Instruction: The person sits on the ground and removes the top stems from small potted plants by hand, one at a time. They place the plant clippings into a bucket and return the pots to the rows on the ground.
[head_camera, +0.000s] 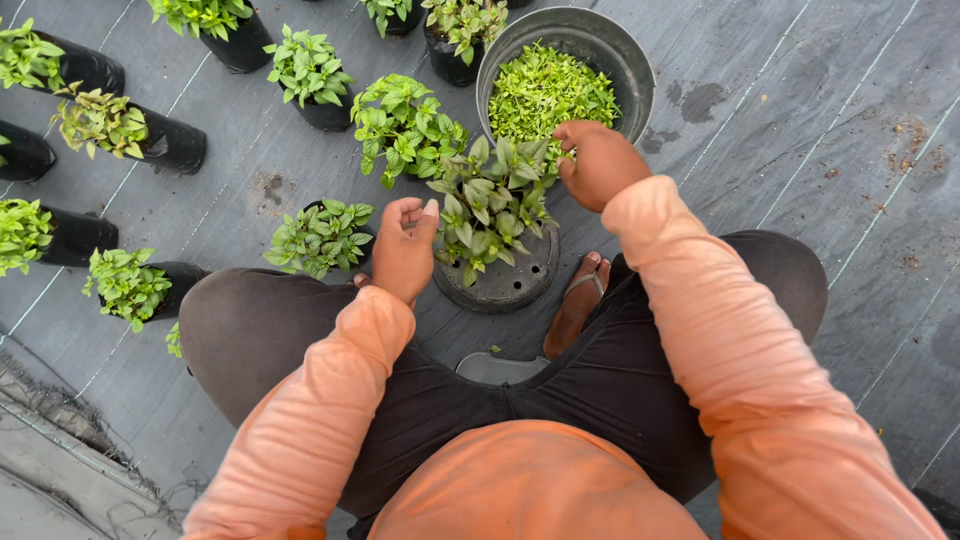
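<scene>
Metal bucket holds green cuttings; right hand touches them.

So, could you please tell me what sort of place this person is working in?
Most likely a plant nursery. Rows of seedlings in black grow bags stand on dark woven ground cover, and a metal bucket holds leafy green cuttings. The right hand reaches into a potted plant.

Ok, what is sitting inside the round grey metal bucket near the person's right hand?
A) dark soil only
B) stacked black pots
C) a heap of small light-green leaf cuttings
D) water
C: the round grey metal bucket is filled with a heap of small light-green leaf cuttings, and the right hand hangs at its near rim, above the potted plant.
</scene>
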